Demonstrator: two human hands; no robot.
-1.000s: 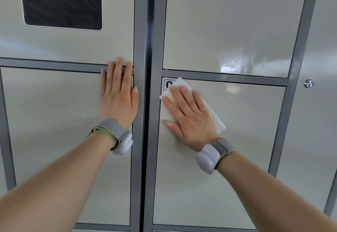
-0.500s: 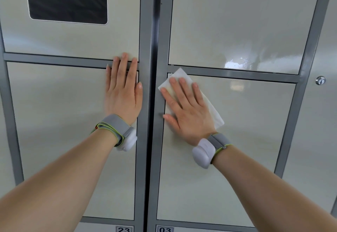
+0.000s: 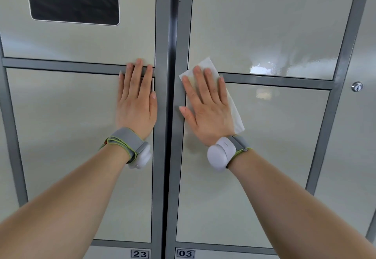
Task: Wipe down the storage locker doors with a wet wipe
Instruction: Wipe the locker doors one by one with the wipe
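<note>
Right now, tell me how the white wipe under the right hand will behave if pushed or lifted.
Probably floppy: the wet wipe lies thin and flat on the locker door under the right hand, so it should droop once lifted. On that glossy door it likely slides easily, though it may bunch at the frame bar.

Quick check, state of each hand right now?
Left hand: open, flat against the left locker door, holding nothing.
Right hand: open, straight fingers pressing the wet wipe flat on the right locker door.
</note>
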